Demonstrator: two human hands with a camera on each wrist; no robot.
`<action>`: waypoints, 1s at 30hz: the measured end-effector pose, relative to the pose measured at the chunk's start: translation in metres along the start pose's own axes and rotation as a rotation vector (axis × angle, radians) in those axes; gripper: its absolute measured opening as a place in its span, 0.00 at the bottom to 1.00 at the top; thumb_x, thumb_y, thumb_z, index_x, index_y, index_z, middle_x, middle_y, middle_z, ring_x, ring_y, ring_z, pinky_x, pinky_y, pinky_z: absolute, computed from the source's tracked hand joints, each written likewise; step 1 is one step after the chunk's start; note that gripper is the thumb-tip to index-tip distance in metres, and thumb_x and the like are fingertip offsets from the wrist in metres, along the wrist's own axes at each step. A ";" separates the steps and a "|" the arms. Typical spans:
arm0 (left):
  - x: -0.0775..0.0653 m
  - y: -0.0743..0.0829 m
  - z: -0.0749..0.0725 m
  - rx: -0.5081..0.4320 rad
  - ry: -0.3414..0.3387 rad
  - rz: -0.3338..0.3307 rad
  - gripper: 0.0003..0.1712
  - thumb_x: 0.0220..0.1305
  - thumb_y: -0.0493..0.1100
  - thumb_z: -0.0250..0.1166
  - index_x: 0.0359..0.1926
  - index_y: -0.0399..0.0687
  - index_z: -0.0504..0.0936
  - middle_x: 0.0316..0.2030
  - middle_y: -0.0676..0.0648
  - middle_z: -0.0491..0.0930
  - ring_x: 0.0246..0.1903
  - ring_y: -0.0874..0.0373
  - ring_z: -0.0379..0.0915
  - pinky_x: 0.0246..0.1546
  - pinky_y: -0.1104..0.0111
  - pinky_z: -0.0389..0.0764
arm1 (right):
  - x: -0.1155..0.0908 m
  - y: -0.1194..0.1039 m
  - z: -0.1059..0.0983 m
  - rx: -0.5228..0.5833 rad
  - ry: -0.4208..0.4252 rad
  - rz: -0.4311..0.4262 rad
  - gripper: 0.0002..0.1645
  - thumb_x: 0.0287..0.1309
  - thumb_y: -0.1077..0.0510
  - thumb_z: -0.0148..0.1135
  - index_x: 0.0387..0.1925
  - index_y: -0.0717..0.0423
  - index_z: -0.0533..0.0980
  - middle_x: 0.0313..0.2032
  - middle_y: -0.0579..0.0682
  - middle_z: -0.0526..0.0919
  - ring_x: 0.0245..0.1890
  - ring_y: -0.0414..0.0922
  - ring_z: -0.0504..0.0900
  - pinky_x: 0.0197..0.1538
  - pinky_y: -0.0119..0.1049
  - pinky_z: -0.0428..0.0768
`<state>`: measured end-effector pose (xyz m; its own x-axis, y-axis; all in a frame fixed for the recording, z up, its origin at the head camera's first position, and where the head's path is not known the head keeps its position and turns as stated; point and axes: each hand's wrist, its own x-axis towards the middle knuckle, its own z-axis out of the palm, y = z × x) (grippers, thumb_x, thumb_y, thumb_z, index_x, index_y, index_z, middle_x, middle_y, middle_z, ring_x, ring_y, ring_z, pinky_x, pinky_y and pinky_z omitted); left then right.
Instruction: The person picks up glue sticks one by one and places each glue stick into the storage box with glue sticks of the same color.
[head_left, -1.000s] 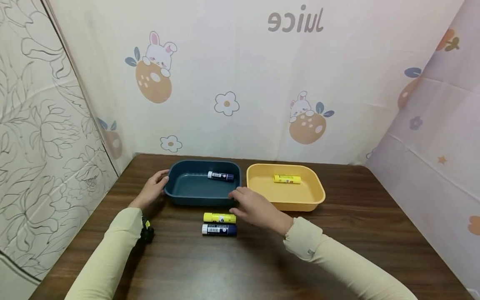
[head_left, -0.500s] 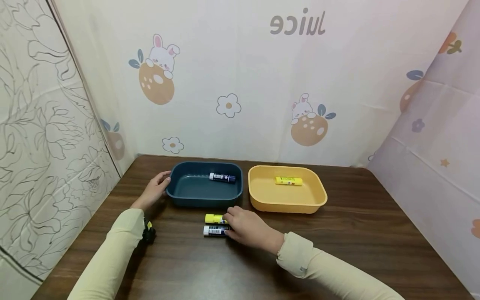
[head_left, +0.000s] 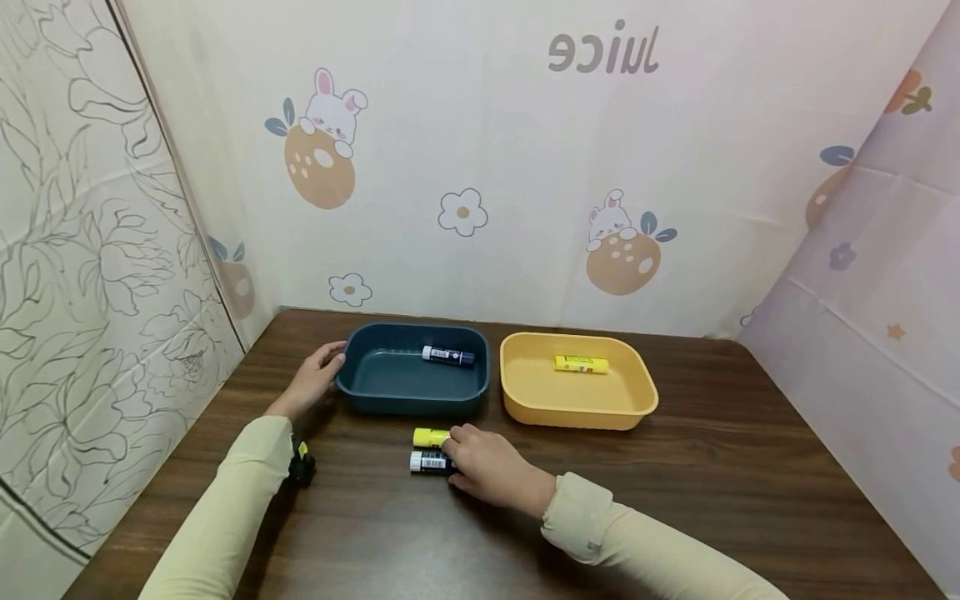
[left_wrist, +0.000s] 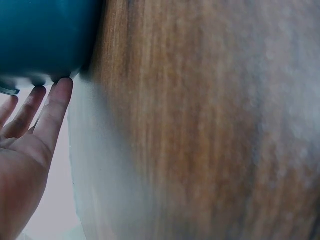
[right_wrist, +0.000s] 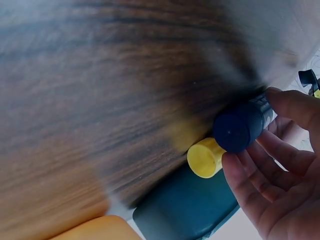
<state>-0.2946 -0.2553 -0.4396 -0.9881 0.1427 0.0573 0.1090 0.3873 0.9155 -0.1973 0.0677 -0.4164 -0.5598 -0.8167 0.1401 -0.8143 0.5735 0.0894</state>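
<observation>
In the head view, my left hand (head_left: pixel 310 382) rests against the left end of the dark blue tray (head_left: pixel 412 406). The left wrist view shows its nearly straight fingers touching the tray's outer wall (left_wrist: pixel 45 37). My right hand (head_left: pixel 491 467) is over two glue sticks lying side by side in front of that tray. Its thumb and fingers pinch the dark blue glue stick (right_wrist: pixel 234 127) with the white end. Right beside that one lies the yellow glue stick (head_left: pixel 431 437), its far end covered by my fingers in the head view.
Another dark blue glue stick (head_left: pixel 448 357) lies inside the blue tray. To the right stands a yellow tray (head_left: pixel 577 417) holding a yellow glue stick (head_left: pixel 581 364). Both trays stand near the back of the wooden table (head_left: pixel 360 533), before a patterned curtain (head_left: pixel 405 125).
My right hand has moved from the blue tray's front right corner down to the glue sticks and taken hold of the dark blue one. My left hand stays at the tray.
</observation>
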 end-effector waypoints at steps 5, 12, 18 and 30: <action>0.000 0.000 0.000 -0.005 0.000 -0.005 0.28 0.68 0.51 0.41 0.64 0.42 0.53 0.57 0.34 0.60 0.52 0.41 0.61 0.42 0.55 0.73 | 0.003 -0.001 0.003 -0.015 -0.005 -0.004 0.15 0.45 0.51 0.65 0.34 0.53 0.74 0.29 0.44 0.71 0.30 0.39 0.69 0.28 0.30 0.71; 0.000 0.000 -0.001 -0.006 -0.003 -0.022 0.28 0.68 0.52 0.42 0.64 0.45 0.54 0.58 0.35 0.59 0.53 0.42 0.61 0.43 0.55 0.73 | 0.006 -0.002 0.006 -0.012 -0.021 0.003 0.14 0.45 0.53 0.65 0.34 0.53 0.74 0.29 0.45 0.72 0.30 0.39 0.69 0.29 0.30 0.72; 0.000 0.001 -0.001 0.002 0.003 -0.020 0.29 0.67 0.53 0.41 0.64 0.45 0.54 0.57 0.36 0.60 0.52 0.43 0.62 0.42 0.56 0.73 | 0.006 -0.003 0.006 -0.024 0.000 -0.006 0.13 0.46 0.54 0.64 0.34 0.54 0.74 0.29 0.45 0.73 0.30 0.39 0.69 0.28 0.29 0.72; 0.001 0.001 0.000 0.010 -0.001 -0.038 0.29 0.67 0.53 0.41 0.65 0.46 0.53 0.59 0.36 0.59 0.53 0.43 0.61 0.43 0.55 0.72 | 0.004 0.000 0.001 -0.035 0.023 -0.018 0.14 0.48 0.53 0.63 0.37 0.55 0.75 0.31 0.46 0.74 0.30 0.39 0.69 0.29 0.28 0.72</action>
<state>-0.2956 -0.2551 -0.4382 -0.9915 0.1284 0.0218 0.0720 0.4012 0.9131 -0.2002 0.0641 -0.4172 -0.5412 -0.8254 0.1606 -0.8181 0.5610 0.1263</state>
